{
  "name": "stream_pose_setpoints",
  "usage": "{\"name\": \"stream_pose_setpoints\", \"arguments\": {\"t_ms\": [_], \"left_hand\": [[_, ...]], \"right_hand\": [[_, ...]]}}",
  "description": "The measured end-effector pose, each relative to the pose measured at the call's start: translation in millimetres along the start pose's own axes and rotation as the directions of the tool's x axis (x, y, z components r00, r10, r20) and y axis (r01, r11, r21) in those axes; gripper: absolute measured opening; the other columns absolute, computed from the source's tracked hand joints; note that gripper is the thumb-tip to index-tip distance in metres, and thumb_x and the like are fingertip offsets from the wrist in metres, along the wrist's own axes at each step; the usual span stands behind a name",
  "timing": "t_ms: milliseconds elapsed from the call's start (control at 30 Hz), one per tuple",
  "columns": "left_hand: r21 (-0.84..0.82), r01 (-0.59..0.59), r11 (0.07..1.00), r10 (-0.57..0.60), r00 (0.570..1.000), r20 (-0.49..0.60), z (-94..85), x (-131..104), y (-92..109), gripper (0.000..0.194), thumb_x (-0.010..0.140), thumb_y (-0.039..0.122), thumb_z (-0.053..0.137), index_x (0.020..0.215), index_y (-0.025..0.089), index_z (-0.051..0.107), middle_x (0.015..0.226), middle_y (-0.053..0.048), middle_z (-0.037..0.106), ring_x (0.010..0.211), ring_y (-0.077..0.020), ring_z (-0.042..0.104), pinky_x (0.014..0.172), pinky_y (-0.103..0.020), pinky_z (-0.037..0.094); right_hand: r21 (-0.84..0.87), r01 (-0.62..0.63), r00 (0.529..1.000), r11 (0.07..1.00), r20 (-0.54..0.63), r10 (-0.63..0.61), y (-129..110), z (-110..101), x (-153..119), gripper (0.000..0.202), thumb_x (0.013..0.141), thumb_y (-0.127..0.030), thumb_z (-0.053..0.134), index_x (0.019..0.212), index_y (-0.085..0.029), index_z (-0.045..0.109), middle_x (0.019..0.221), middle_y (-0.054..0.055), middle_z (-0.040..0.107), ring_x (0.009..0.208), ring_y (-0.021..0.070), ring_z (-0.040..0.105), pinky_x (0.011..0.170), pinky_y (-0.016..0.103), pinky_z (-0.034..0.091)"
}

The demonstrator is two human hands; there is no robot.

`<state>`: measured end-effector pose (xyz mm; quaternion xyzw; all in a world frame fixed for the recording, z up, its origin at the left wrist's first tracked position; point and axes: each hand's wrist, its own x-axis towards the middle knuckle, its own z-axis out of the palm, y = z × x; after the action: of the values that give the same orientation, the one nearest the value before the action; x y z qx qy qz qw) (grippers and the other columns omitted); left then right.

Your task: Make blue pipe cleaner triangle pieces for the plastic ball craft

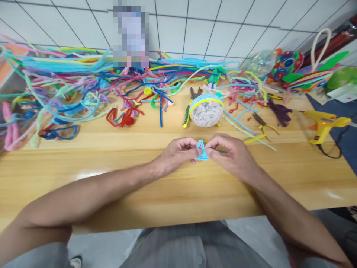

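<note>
Between my two hands is a small light-blue triangular piece (202, 155) that looks like bent pipe cleaner. My left hand (182, 150) pinches its left side, thumb in front. At its right side, the thumb and fingers of my right hand (227, 152) are closed on it. Just beyond my hands sits a clear ball (206, 112) with a pale speckled filling and a yellow and blue band around its upper part. Green-handled pliers (187, 111) lie against the ball's left side.
Piles of coloured pipe cleaners (83, 67) line the back of the wooden table (139, 149). To the right lie yellow-handled pliers (263, 124) and a yellow glue gun (323, 123) with a cord. Decorated balls (287, 65) stand at the back right.
</note>
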<state>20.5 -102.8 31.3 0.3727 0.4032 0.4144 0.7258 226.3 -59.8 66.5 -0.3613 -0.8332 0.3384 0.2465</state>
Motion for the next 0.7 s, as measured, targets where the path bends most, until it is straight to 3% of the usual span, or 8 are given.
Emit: {"name": "stream_pose_setpoints", "arguments": {"t_ms": [67,167,267,333,433,700], "left_hand": [[0.031,-0.048,0.998,0.049,0.999,-0.02,-0.5,-1.0,-1.7,0.037,0.071,0.043,0.091,0.081,0.015,0.07,0.077,-0.001,0.069,0.068,-0.0108,0.06,0.067,-0.024,0.05],[0.091,-0.131,0.987,0.138,0.987,-0.085,0.5,-4.3,-0.7,0.035,0.075,0.045,0.088,0.08,0.016,0.069,0.074,0.001,0.066,0.067,-0.01,0.056,0.066,-0.023,0.047],[0.134,-0.192,0.972,0.211,0.967,-0.144,4.2,-8.5,4.1,0.036,0.077,0.046,0.088,0.078,0.016,0.068,0.069,0.003,0.061,0.064,-0.009,0.051,0.065,-0.023,0.045],[0.138,-0.235,0.962,0.256,0.953,-0.161,7.2,-10.9,7.2,0.036,0.076,0.046,0.089,0.08,0.016,0.069,0.07,0.003,0.062,0.066,-0.0095,0.051,0.067,-0.023,0.045],[0.141,-0.294,0.945,0.316,0.933,-0.17,10.7,-13.7,8.6,0.033,0.077,0.045,0.088,0.083,0.017,0.071,0.073,0.002,0.064,0.069,-0.0108,0.052,0.07,-0.024,0.047],[0.23,-0.37,0.9,0.404,0.906,-0.124,11.8,-19.4,3.9,0.017,0.085,0.031,0.081,0.086,0.017,0.072,0.077,0.0,0.064,0.075,-0.0127,0.057,0.076,-0.026,0.048]], "right_hand": [[-0.124,0.088,0.99,0.988,-0.1,-0.101,0.7,-0.3,-3.1,0.004,0.092,-0.023,0.066,0.091,-0.024,0.07,0.088,0.003,0.073,0.083,0.0201,0.069,0.076,0.034,0.052],[-0.448,0.143,0.913,0.883,-0.284,-0.292,-4.3,-3.1,-11.7,0.009,0.092,-0.027,0.073,0.1,-0.027,0.071,0.097,0.006,0.075,0.092,0.0252,0.07,0.085,0.042,0.051],[-0.657,0.164,0.862,0.735,-0.266,-0.431,-14.9,-4.9,-20.1,0.013,0.092,-0.022,0.074,0.101,-0.029,0.069,0.087,0.003,0.077,0.078,0.0225,0.07,0.077,0.041,0.047],[-0.674,0.228,0.849,0.703,-0.216,-0.482,-21.0,-3.1,-22.0,0.017,0.092,-0.018,0.073,0.105,-0.028,0.068,0.085,0.002,0.079,0.074,0.0211,0.071,0.072,0.04,0.046],[-0.618,0.292,0.834,0.73,-0.208,-0.51,-24.1,2.9,-19.3,0.019,0.094,-0.015,0.07,0.109,-0.026,0.068,0.089,0.003,0.082,0.078,0.0215,0.075,0.073,0.039,0.05],[-0.441,0.289,0.847,0.85,-0.296,-0.441,-17.8,11.4,-15.3,0.022,0.096,-0.012,0.069,0.112,-0.027,0.069,0.099,0.005,0.085,0.09,0.0227,0.08,0.078,0.038,0.058]]}}
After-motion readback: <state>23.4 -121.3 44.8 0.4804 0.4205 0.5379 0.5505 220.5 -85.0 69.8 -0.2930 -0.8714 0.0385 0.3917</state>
